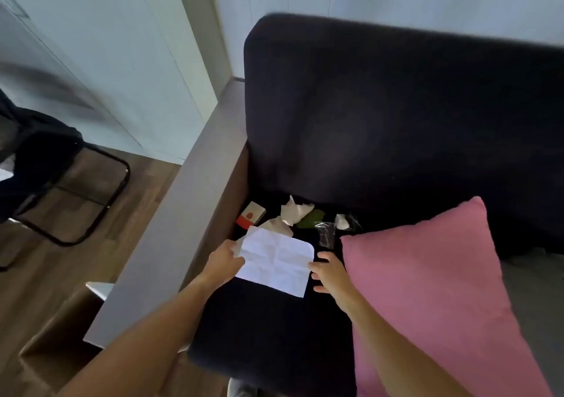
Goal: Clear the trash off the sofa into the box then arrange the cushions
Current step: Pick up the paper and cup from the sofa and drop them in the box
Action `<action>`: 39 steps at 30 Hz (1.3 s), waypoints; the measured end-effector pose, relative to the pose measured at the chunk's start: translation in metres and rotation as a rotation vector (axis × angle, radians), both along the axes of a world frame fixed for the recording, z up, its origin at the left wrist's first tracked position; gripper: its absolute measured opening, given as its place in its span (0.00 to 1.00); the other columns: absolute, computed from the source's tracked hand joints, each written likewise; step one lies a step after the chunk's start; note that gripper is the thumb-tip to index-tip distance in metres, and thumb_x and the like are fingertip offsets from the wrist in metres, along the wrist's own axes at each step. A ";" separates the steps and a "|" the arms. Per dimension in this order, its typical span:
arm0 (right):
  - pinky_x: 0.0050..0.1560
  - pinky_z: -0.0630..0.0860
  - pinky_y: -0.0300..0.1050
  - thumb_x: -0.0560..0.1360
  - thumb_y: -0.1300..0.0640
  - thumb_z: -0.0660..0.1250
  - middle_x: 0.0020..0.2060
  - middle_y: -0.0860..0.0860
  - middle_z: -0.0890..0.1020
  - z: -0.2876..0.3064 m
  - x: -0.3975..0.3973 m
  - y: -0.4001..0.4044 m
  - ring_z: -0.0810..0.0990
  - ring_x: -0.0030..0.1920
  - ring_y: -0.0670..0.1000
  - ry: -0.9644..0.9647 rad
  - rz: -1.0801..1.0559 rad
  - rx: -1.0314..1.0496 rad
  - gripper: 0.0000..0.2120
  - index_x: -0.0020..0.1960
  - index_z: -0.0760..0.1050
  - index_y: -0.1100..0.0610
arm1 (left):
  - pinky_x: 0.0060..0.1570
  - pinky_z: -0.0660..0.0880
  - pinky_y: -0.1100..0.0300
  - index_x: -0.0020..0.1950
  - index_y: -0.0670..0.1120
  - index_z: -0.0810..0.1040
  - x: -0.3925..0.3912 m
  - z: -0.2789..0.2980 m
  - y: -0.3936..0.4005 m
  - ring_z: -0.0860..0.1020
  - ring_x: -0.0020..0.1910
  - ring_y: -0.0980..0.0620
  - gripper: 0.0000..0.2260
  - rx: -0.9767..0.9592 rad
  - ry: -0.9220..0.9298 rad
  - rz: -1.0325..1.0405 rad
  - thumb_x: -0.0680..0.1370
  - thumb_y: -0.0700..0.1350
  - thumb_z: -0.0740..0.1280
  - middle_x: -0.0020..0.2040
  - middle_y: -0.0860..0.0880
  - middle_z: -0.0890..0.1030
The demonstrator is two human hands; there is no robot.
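Observation:
A creased white paper sheet (276, 261) lies on the dark sofa seat (265, 326). My left hand (224, 262) pinches its left edge. My right hand (328, 271) rests with fingers spread at the sheet's right edge, touching it. Behind the sheet lie a crumpled white tissue (294, 210), a small red-and-white carton (251, 213), a green scrap (311, 219), clear plastic wrap (326, 233) and a small white wad (342, 222). A pink cushion (433, 299) leans on the seat at the right. An open cardboard box (58, 348) stands on the floor left of the armrest.
The sofa's grey armrest (171, 244) separates the seat from the box. A dark back cushion (396, 116) rises behind the trash. A black metal-framed chair (70, 183) stands on the wooden floor at the left, near the white wall.

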State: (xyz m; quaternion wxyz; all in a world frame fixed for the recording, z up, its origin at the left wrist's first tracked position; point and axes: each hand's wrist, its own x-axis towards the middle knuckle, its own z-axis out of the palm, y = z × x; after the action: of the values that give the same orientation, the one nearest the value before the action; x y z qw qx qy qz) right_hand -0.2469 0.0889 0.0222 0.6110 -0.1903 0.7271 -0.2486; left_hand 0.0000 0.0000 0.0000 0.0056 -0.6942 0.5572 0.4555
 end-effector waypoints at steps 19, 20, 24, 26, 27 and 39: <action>0.51 0.81 0.54 0.76 0.62 0.67 0.55 0.58 0.83 -0.103 0.042 -0.020 0.82 0.47 0.53 -0.019 -0.281 0.110 0.07 0.53 0.77 0.55 | 0.41 0.72 0.61 0.59 0.49 0.82 -0.025 -0.053 0.001 0.77 0.42 0.52 0.18 0.159 0.440 -0.095 0.80 0.59 0.63 0.47 0.51 0.80; 0.55 0.80 0.57 0.77 0.60 0.66 0.55 0.58 0.83 -0.100 0.044 -0.021 0.82 0.50 0.55 -0.055 -0.267 0.105 0.09 0.57 0.77 0.56 | 0.39 0.71 0.62 0.56 0.51 0.83 -0.028 -0.051 0.004 0.76 0.40 0.52 0.19 0.180 0.470 -0.111 0.81 0.61 0.58 0.45 0.51 0.80; 0.56 0.80 0.59 0.79 0.50 0.65 0.55 0.57 0.83 -0.089 0.047 -0.026 0.82 0.55 0.58 -0.220 -0.325 0.067 0.12 0.59 0.77 0.56 | 0.53 0.73 0.65 0.57 0.52 0.83 -0.038 -0.054 0.014 0.77 0.57 0.53 0.11 0.012 0.381 -0.241 0.82 0.47 0.62 0.55 0.53 0.79; 0.59 0.79 0.58 0.80 0.49 0.64 0.57 0.58 0.83 -0.087 0.046 -0.027 0.82 0.58 0.59 -0.274 -0.326 0.015 0.15 0.62 0.77 0.56 | 0.58 0.73 0.60 0.58 0.51 0.81 -0.041 -0.057 0.013 0.74 0.61 0.51 0.09 -0.132 0.268 -0.225 0.79 0.43 0.67 0.60 0.51 0.76; 0.59 0.79 0.58 0.81 0.50 0.62 0.57 0.58 0.84 -0.085 0.045 -0.029 0.82 0.58 0.59 -0.301 -0.323 -0.006 0.15 0.63 0.78 0.56 | 0.55 0.74 0.60 0.60 0.51 0.77 -0.043 -0.057 0.012 0.75 0.60 0.50 0.12 -0.158 0.257 -0.161 0.78 0.44 0.69 0.60 0.50 0.74; 0.57 0.77 0.59 0.82 0.43 0.58 0.65 0.57 0.76 -0.096 0.067 -0.081 0.78 0.62 0.59 -0.278 -0.356 0.145 0.26 0.72 0.67 0.60 | 0.33 0.78 0.61 0.44 0.44 0.82 -0.019 -0.065 -0.035 0.84 0.41 0.48 0.06 -0.043 0.307 0.243 0.77 0.39 0.65 0.42 0.47 0.84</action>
State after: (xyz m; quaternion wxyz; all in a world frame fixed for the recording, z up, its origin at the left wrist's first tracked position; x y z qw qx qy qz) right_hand -0.1795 0.0084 -0.0736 0.6640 0.0213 0.6738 -0.3236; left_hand -0.0193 -0.0350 -0.0646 -0.1492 -0.6787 0.4731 0.5415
